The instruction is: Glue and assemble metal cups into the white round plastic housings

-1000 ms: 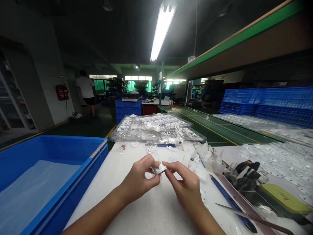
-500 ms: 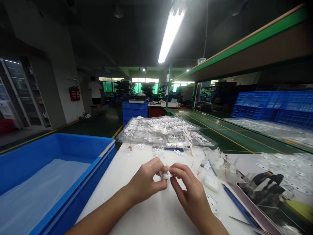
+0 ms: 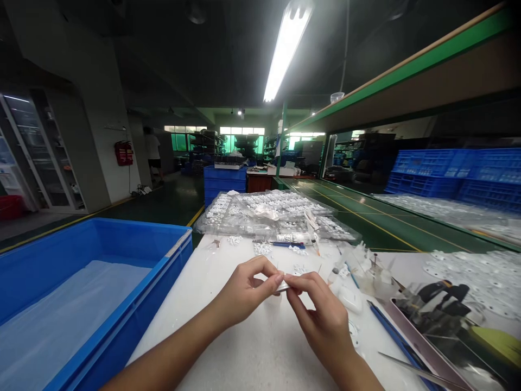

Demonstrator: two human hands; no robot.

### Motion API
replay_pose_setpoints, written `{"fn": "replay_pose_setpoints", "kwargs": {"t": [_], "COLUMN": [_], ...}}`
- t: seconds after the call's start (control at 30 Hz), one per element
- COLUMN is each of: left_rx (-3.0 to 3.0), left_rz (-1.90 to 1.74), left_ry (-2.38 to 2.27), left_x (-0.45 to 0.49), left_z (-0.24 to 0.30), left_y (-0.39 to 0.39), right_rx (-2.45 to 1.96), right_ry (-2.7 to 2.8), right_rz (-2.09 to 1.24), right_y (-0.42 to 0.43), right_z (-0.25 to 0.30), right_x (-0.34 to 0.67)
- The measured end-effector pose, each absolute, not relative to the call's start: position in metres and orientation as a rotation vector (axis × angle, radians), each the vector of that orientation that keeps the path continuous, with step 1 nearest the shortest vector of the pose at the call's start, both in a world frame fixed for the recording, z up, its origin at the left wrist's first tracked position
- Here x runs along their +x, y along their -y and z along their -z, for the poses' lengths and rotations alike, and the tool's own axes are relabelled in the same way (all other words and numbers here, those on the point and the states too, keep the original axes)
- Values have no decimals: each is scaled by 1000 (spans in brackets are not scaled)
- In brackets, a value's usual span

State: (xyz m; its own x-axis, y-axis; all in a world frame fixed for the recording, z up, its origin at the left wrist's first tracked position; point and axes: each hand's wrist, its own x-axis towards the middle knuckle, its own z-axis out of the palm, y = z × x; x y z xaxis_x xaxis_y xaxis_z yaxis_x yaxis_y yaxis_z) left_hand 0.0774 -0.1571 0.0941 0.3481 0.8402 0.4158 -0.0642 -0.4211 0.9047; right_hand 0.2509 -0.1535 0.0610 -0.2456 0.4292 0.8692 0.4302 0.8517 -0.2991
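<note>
Over the white tabletop (image 3: pixel 228 347), a small white plastic disc-like part (image 3: pixel 281 289) is pinched between my two hands, mostly covered by fingertips. My left hand (image 3: pixel 246 293) grips its left side with thumb and forefinger. From the right, the fingertips of my right hand (image 3: pixel 321 307) close on the same part. Just beyond lie little heaps of tiny white pieces (image 3: pixel 262 248) and a blue pen (image 3: pixel 287 244). A white rounded case (image 3: pixel 350 298) and a white disc with holes (image 3: pixel 353 334) sit beside my right hand.
At left stands a large blue bin (image 3: pixel 179 244) lined with a pale sheet. Plastic-wrapped trays (image 3: pixel 264 212) of white parts cover the table's far end. A pink box (image 3: pixel 427 347) of tools, tweezers (image 3: pixel 407 364) and many white discs (image 3: pixel 472 277) are at right. A person (image 3: pixel 153 152) is far back.
The part has been tipped, now showing its thin edge, and my left thumb has moved up onto it. The person in the background has moved left.
</note>
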Motion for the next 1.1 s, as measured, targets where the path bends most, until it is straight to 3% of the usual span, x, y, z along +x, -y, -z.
{"fn": "replay_pose_setpoints", "kwargs": {"t": [0.3, 1.1], "left_rx": [1521, 1851], "left_rz": [-1111, -1072], "left_ry": [-751, -741], "left_x": [72, 66], "left_z": [-93, -92], "left_y": [151, 152], "right_rx": [-611, -582], "right_ry": [1854, 1816], "right_rz": [25, -53], "right_y": [155, 154], "right_z": [-60, -57], "right_x": [253, 249]}}
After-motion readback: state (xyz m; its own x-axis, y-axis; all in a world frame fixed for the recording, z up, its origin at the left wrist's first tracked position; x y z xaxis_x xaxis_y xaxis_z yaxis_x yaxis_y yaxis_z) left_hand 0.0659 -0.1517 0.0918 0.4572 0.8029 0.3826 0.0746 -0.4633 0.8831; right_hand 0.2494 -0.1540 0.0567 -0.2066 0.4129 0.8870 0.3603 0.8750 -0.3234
